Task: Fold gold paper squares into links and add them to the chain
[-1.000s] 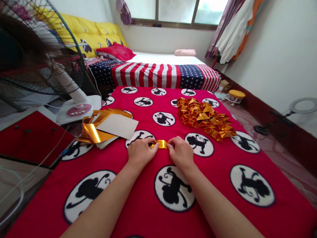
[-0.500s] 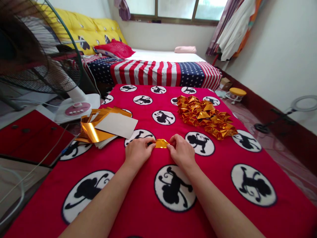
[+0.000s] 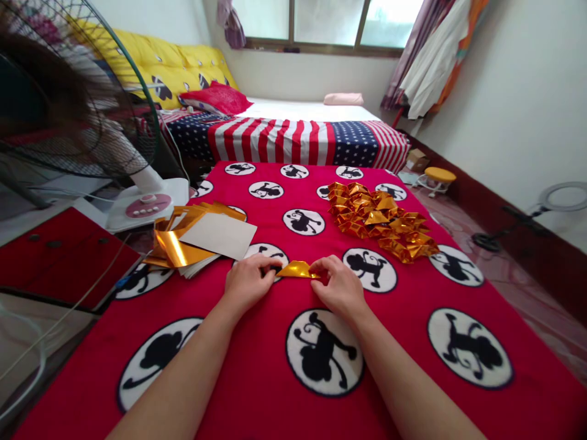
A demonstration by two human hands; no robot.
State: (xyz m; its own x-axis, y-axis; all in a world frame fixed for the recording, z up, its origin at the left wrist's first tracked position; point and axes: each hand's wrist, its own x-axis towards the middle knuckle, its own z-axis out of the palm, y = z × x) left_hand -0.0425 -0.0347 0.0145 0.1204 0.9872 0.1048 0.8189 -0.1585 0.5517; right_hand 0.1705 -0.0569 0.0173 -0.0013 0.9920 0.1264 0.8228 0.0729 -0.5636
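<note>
A small folded piece of gold foil paper (image 3: 296,269) lies on the red cloth (image 3: 257,379) between my hands. My left hand (image 3: 251,278) is at its left end, thumb and index finger a little apart and close to the tip. On the other side, my right hand (image 3: 337,282) has its fingertips on the right end of the foil. To the left is a stack of gold sheets (image 3: 181,241) with a pale grey sheet (image 3: 221,233) on top. Folded gold pieces (image 3: 378,217) form a pile at the right.
A fan (image 3: 149,201) stands left of the cloth, beside a red cabinet (image 3: 68,256). Beyond the cloth is a bed (image 3: 293,137). At the right are a yellow stool (image 3: 439,175) and a ring light on a stand (image 3: 562,197).
My left hand has moved slightly left, off the foil's left end, which now shows as a point. The foil shows more of its length. The view has tilted up slightly.
</note>
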